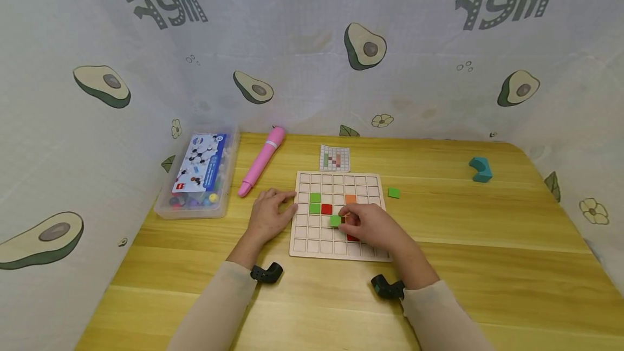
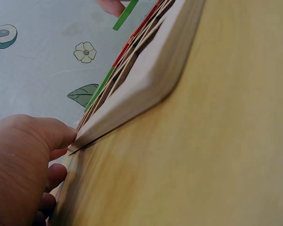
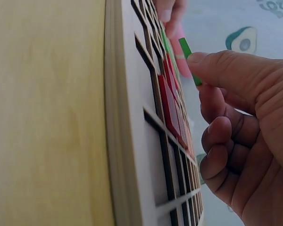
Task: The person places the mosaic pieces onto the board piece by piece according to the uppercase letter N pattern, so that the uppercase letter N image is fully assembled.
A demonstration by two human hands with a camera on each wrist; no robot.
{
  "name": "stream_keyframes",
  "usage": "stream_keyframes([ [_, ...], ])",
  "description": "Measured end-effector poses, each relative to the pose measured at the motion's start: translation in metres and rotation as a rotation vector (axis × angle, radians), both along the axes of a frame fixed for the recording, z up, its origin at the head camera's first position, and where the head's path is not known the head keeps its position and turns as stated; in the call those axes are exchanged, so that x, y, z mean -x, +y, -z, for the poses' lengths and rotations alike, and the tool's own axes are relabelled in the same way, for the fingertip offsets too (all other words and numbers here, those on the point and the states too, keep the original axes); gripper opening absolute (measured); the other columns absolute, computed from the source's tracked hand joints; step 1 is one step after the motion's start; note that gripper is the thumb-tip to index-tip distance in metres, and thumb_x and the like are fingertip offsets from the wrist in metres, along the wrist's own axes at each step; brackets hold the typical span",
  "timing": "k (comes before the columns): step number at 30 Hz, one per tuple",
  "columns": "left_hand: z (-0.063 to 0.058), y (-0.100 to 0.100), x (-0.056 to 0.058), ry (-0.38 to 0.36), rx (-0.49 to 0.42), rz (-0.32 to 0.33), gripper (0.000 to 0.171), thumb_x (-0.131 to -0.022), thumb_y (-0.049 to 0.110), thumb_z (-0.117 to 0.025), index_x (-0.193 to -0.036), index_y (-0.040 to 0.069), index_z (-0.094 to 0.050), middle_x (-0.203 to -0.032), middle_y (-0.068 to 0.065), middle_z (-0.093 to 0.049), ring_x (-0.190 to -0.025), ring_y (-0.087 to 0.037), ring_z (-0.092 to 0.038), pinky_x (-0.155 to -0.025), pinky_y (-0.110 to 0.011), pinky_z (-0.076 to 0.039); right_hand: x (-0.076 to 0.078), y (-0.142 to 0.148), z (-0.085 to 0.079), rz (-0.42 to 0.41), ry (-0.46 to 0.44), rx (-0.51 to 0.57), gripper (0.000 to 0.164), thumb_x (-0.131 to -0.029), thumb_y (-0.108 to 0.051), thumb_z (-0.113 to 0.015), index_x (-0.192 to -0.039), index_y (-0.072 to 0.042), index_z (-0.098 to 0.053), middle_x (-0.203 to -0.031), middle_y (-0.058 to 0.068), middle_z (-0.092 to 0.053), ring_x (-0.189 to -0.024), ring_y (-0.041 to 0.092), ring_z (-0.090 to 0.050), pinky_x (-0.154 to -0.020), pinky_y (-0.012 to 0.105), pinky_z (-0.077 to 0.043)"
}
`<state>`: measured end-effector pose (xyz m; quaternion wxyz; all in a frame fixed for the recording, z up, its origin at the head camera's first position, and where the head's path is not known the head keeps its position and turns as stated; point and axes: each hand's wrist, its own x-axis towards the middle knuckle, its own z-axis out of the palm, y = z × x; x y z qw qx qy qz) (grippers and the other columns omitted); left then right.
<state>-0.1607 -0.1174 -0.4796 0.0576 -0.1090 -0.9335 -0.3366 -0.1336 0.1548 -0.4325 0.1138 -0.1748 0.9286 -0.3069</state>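
Note:
My right hand [image 1: 372, 225] pinches a green square tile [image 1: 335, 221] between thumb and fingers, above the wooden grid board [image 1: 306, 246]. In the right wrist view the tile [image 3: 190, 61] stands tilted, clear of the board's surface. The left hand [image 1: 270, 214] rests at the board's left edge; its thumb [image 2: 61, 133] touches the edge in the left wrist view. Set in the board are two green tiles [image 1: 314, 203], a red tile [image 1: 326, 209] and an orange tile [image 1: 350, 199]. Another red tile [image 1: 352, 238] is partly covered by my right hand.
A loose green tile [image 1: 394, 193] lies right of the board. Behind it is a small printed pattern card [image 1: 335, 158]. A pink pen-shaped object [image 1: 263, 160] and a clear plastic case [image 1: 195, 177] are at the left, a teal curved block [image 1: 481, 169] at the far right.

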Motion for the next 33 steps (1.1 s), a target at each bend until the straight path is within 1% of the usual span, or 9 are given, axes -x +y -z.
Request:
stream_keyframes([
  [3, 0.000, 0.000, 0.000, -0.002, -0.003, 0.000, 0.037, -0.095, 0.033, -0.070, -0.129, 0.019, -0.072, -0.113, -0.004, -0.069, -0.103, -0.025, -0.056, -0.094, -0.043, -0.043, 0.000, -0.007, -0.001, -0.002, -0.002, -0.009, 0.020, -0.092, -0.024, -0.076, -0.108, -0.013, -0.071, -0.069, -0.006, -0.056, -0.062, 0.010, -0.049, -0.059, 0.024, -0.040],
  [7, 0.000, -0.001, -0.001, 0.003, -0.005, 0.003, 0.037, -0.095, 0.033, -0.070, -0.129, 0.019, -0.072, -0.112, -0.004, -0.069, -0.103, -0.025, -0.055, -0.094, -0.042, -0.043, 0.000, -0.017, -0.001, 0.001, -0.014, -0.023, 0.021, -0.091, -0.025, -0.077, -0.107, -0.014, -0.072, -0.068, -0.006, -0.056, -0.062, 0.010, -0.049, -0.059, 0.024, -0.040],
  [11, 0.001, -0.002, 0.000, 0.010, -0.006, 0.004, 0.037, -0.095, 0.032, -0.070, -0.129, 0.018, -0.072, -0.111, -0.004, -0.069, -0.103, -0.025, -0.056, -0.094, -0.042, -0.043, 0.000, -0.027, -0.001, -0.004, -0.014, -0.027, 0.020, -0.091, -0.023, -0.076, -0.108, -0.013, -0.072, -0.069, -0.006, -0.056, -0.063, 0.010, -0.049, -0.059, 0.024, -0.039],
  [16, 0.002, -0.002, 0.000, 0.019, -0.001, 0.004, 0.036, -0.095, 0.033, -0.070, -0.128, 0.019, -0.073, -0.110, -0.004, -0.069, -0.103, -0.025, -0.056, -0.093, -0.042, -0.043, 0.000, -0.038, -0.002, 0.011, 0.013, -0.043, 0.019, -0.090, -0.021, -0.074, -0.107, -0.013, -0.073, -0.068, -0.007, -0.055, -0.060, 0.009, -0.048, -0.057, 0.023, -0.038],
  [19, 0.003, -0.002, 0.000, 0.028, 0.001, 0.004, 0.036, -0.095, 0.033, -0.070, -0.127, 0.019, -0.073, -0.110, -0.004, -0.069, -0.104, -0.025, -0.057, -0.093, -0.043, -0.044, -0.001, -0.043, -0.002, 0.026, 0.021, -0.063, 0.021, -0.091, -0.023, -0.075, -0.109, -0.013, -0.073, -0.068, -0.007, -0.056, -0.059, 0.009, -0.048, -0.057, 0.024, -0.039],
  [25, 0.003, -0.001, 0.000, 0.024, 0.003, 0.005, 0.037, -0.094, 0.033, -0.070, -0.128, 0.019, -0.073, -0.111, -0.005, -0.070, -0.108, -0.027, -0.058, -0.096, -0.045, -0.043, -0.001, -0.051, 0.000, 0.035, 0.037, -0.081, 0.023, -0.091, -0.024, -0.076, -0.111, -0.012, -0.074, -0.069, -0.007, -0.057, -0.061, 0.009, -0.050, -0.060, 0.025, -0.041],
  [33, 0.003, -0.002, -0.001, 0.020, 0.009, 0.002, 0.037, -0.094, 0.034, -0.070, -0.128, 0.019, -0.072, -0.112, -0.005, -0.070, -0.107, -0.026, -0.058, -0.097, -0.045, -0.043, 0.000, -0.057, 0.002, 0.047, 0.056, -0.108, 0.023, -0.091, -0.024, -0.075, -0.112, -0.013, -0.074, -0.070, -0.007, -0.058, -0.064, 0.009, -0.051, -0.062, 0.026, -0.042],
])
